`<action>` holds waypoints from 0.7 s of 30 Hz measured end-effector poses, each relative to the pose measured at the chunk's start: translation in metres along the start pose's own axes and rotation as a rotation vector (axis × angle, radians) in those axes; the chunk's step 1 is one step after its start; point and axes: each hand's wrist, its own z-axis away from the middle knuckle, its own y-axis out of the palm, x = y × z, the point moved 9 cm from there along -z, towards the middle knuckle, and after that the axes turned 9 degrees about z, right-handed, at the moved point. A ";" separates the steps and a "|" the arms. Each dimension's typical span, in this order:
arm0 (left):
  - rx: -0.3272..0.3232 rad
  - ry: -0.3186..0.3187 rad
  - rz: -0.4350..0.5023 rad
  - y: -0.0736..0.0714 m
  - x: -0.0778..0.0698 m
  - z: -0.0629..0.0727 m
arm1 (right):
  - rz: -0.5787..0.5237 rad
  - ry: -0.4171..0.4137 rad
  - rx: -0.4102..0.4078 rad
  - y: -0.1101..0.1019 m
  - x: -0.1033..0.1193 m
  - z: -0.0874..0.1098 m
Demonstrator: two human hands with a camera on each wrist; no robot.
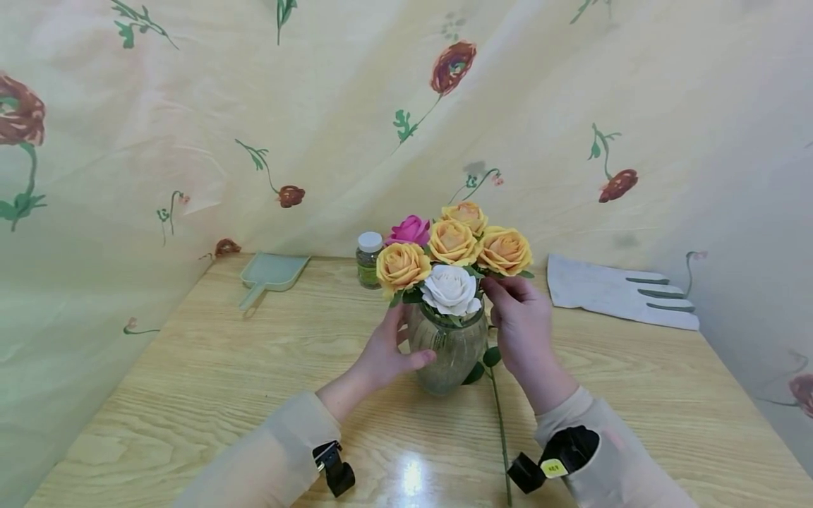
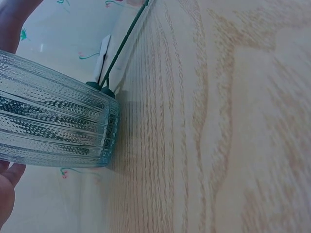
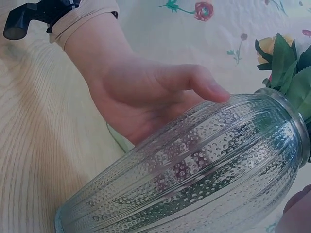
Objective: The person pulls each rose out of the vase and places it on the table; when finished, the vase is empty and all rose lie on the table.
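Note:
A ribbed glass vase [image 1: 447,353] stands upright on the wooden table with several yellow roses, a white rose [image 1: 452,290] and a pink rose [image 1: 410,231] in it. My left hand [image 1: 386,353] holds the vase from the left; in the right wrist view its thumb rests on the dimpled glass [image 3: 194,170]. At the right of the rim, my right hand [image 1: 526,317] pinches just under the rightmost yellow rose [image 1: 505,250]; leaves and fingers hide the stem there. A loose green stem [image 1: 498,423] with leaves lies right of the vase, its far end hidden behind it.
Behind the vase on the left stands a small jar [image 1: 368,261] with a white lid. A pale green dustpan [image 1: 273,271] lies at the back left, and a whitish glove [image 1: 616,291] at the back right. Flower-patterned cloth [image 1: 343,127] hangs behind the table.

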 end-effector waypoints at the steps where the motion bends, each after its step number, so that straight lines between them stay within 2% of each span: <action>1: -0.001 0.000 -0.001 0.000 0.000 0.000 | -0.014 -0.008 0.000 0.000 0.001 0.000; 8: -0.017 -0.026 -0.011 -0.001 0.001 0.000 | -0.100 -0.053 -0.009 -0.001 0.009 0.000; 21: -0.017 -0.043 0.010 -0.002 0.002 0.000 | -0.262 -0.079 -0.002 -0.001 0.027 0.001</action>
